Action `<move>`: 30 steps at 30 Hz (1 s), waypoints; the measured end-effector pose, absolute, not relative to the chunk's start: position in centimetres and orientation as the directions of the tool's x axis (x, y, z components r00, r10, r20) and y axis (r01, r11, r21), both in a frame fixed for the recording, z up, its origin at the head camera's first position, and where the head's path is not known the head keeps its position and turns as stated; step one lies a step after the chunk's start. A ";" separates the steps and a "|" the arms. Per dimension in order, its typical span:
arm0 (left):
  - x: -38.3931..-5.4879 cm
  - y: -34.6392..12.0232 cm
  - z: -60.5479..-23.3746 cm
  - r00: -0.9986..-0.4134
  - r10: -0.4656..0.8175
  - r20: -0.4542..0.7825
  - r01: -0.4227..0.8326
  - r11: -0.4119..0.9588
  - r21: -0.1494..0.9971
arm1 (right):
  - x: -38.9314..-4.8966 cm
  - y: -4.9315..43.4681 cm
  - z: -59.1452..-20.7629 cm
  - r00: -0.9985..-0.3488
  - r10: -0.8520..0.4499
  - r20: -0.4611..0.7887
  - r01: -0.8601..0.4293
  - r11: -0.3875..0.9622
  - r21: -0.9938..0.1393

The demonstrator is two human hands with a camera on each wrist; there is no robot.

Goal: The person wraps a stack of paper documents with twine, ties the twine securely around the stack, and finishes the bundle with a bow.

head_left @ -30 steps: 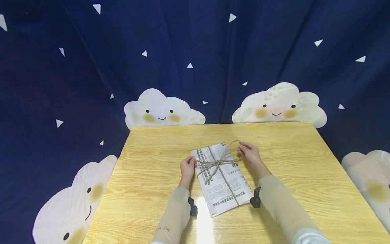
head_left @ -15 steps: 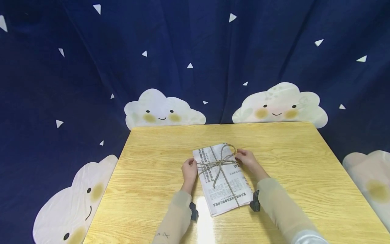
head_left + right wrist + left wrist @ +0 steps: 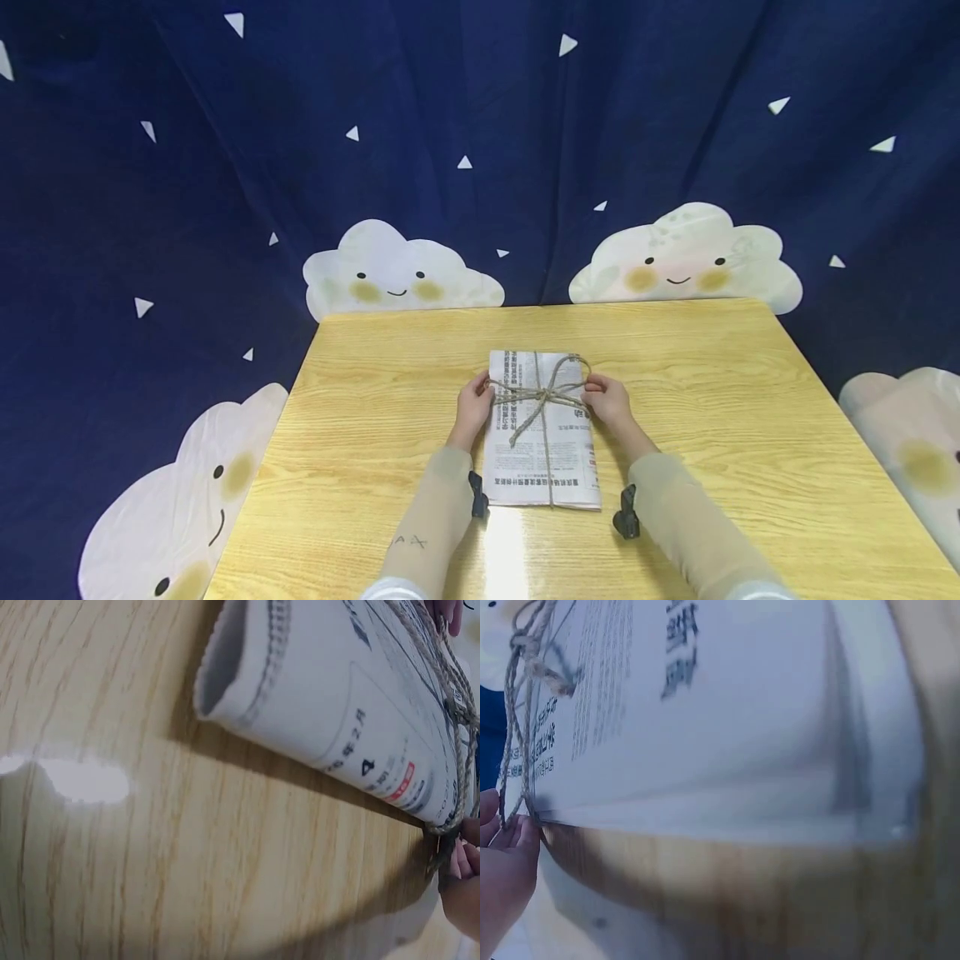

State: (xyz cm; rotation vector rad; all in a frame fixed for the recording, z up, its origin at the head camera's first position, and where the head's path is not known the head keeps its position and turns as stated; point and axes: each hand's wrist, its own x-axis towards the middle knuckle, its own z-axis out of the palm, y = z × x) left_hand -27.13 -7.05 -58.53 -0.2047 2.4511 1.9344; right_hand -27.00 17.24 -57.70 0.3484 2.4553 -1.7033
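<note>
A folded newspaper bundle [image 3: 573, 462] lies on the table, its long sides running toward me. Brown twine [image 3: 546, 395] crosses it both ways and is tied in a bow, one loop spread to the upper right and a loose end pointing lower left. My left hand [image 3: 472, 408] grips the bundle's left edge beside the cross strand; in the left wrist view its fingers [image 3: 526, 836] are right at the twine. Opposite, my right hand [image 3: 611, 404] holds the right edge, thumb above and fingertips partly hidden. The right wrist view shows the folded paper's rolled edge [image 3: 225, 667].
The wooden table [image 3: 375, 392] extends on both sides of the bundle. Behind it hangs a dark blue curtain [image 3: 420, 100] with white triangles and smiling clouds. A black wrist camera [image 3: 477, 494] is strapped to the left sleeve, another [image 3: 627, 512] to the right.
The right hand has let go of the twine end, moving down to the bundle's right edge. The bundle has turned clockwise and now lies nearly straight. The left hand has shifted slightly up and right.
</note>
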 end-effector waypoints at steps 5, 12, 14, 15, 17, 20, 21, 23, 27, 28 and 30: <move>-27.7 -7.1 -58.5 -0.989 -0.095 -0.115 -0.134 0.223 0.966 | -27.1 17.2 -58.1 -0.966 0.121 -0.230 0.258 0.325 -0.910; -27.7 -7.0 -58.4 -0.989 -0.118 -0.092 -0.119 0.254 0.960 | -27.3 17.2 -58.1 -0.982 0.056 -0.183 0.191 0.354 -0.916; -27.7 -7.1 -58.4 -0.990 -0.112 -0.090 -0.116 0.254 0.960 | -27.3 17.2 -58.0 -0.982 0.035 -0.184 0.185 0.347 -0.919; -27.6 -7.2 -58.4 -0.990 -0.107 -0.097 -0.121 0.248 0.961 | -27.2 17.2 -57.9 -0.982 0.023 -0.186 0.183 0.343 -0.921; -27.6 -7.5 -58.3 -0.991 -0.087 -0.104 -0.123 0.243 0.962 | -27.2 17.4 -57.7 -0.980 0.008 -0.197 0.188 0.347 -0.919; -27.7 -8.4 -57.6 -0.992 -0.060 -0.110 -0.122 0.266 0.956 | -27.1 18.1 -56.9 -0.987 0.015 -0.163 0.155 0.400 -0.903; -27.8 -8.9 -57.2 -0.994 -0.054 -0.100 -0.111 0.281 0.953 | -27.1 18.5 -56.3 -0.991 0.021 -0.133 0.130 0.426 -0.895; -28.3 -10.0 -56.0 -0.996 -0.043 -0.073 -0.083 0.337 0.938 | -27.3 19.6 -54.9 -0.998 0.031 -0.053 0.062 0.492 -0.868; -29.9 -12.7 -52.2 -0.999 -0.018 0.043 0.026 0.537 0.843 | -28.3 22.2 -50.6 -0.990 0.027 0.141 -0.092 0.636 -0.766; -30.3 -13.3 -51.0 -0.997 -0.008 0.072 0.052 0.606 0.794 | -28.7 22.9 -49.3 -0.982 0.019 0.190 -0.128 0.671 -0.730; -31.1 -14.3 -48.4 -0.989 0.017 0.147 0.113 0.732 0.671 | -29.5 24.1 -46.7 -0.960 -0.001 0.279 -0.190 0.736 -0.650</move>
